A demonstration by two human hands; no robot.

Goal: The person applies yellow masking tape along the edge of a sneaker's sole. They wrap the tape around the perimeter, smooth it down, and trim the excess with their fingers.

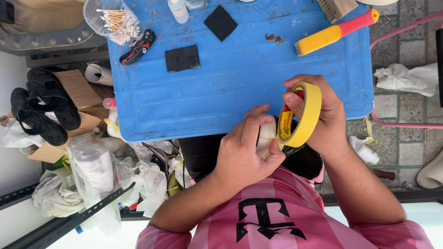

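Note:
My right hand point(328, 121) grips a yellow roll of masking tape point(304, 115), fingers through its core, just in front of the blue plastic table point(230, 87). My left hand point(244, 152) is closed around a pale, cream-coloured object point(266, 136) pressed against the side of the roll; most of that object is hidden under my fingers. Both hands are held close to my chest, above my dark-clad lap.
On the table lie two black squares point(182, 58), a black-and-red tool point(137, 46), a cup of cotton swabs point(113, 20), a small white bottle point(178, 10) and a yellow-and-red-handled brush point(336, 31). Black sandals point(46, 110), cardboard and plastic bags clutter the floor at left.

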